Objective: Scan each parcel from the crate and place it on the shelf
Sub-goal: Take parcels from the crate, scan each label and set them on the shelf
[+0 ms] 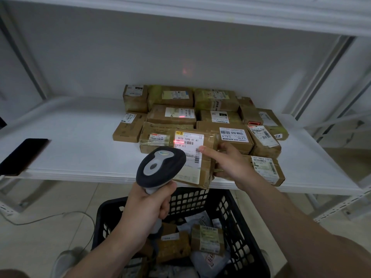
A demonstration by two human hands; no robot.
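Parcel (197, 167) is over the shelf's (80, 137) front edge, label (189, 140) up, long axis pointing into the shelf. Right hand (230, 165) grips its right side and is nearer the shelf; left hand (148, 209) clamps the scanner (160, 167), beam on the label.

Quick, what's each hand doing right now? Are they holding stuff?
Left hand: closed around the handle of the scanner.
Right hand: holding a brown parcel by its edge.
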